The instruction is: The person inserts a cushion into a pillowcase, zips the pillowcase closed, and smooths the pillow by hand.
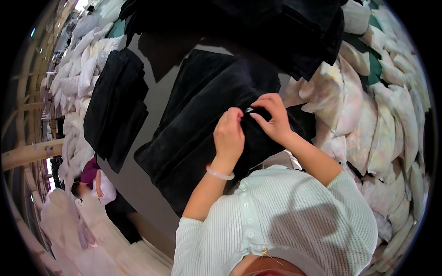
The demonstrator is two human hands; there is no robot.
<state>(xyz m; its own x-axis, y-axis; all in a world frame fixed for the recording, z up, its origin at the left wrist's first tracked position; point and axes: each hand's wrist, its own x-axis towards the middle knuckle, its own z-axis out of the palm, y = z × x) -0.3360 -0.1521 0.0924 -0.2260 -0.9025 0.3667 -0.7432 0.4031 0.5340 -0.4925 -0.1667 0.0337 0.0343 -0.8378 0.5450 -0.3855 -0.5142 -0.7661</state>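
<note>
A large piece of black cloth (pixel 198 110) with a soft, velvety look lies folded in loose layers on the grey table in front of me. My left hand (pixel 229 135) pinches the cloth near its right part, fingertips pressed together. Beside those fingertips shows a small white, shiny piece (pixel 249 110), perhaps a label; its kind is too small to make out. Close to its other side is my right hand (pixel 275 120), thumb and forefinger curved and apart, with dark cloth visible between them.
A stack of black cloth (pixel 115 106) lies at the left on the grey table (pixel 152 103). More black cloth (pixel 294 32) is heaped at the far side. Pale, stuffed bundles (pixel 363 124) pile up on the right and far left. A person in a purple top (pixel 90 172) is at the left.
</note>
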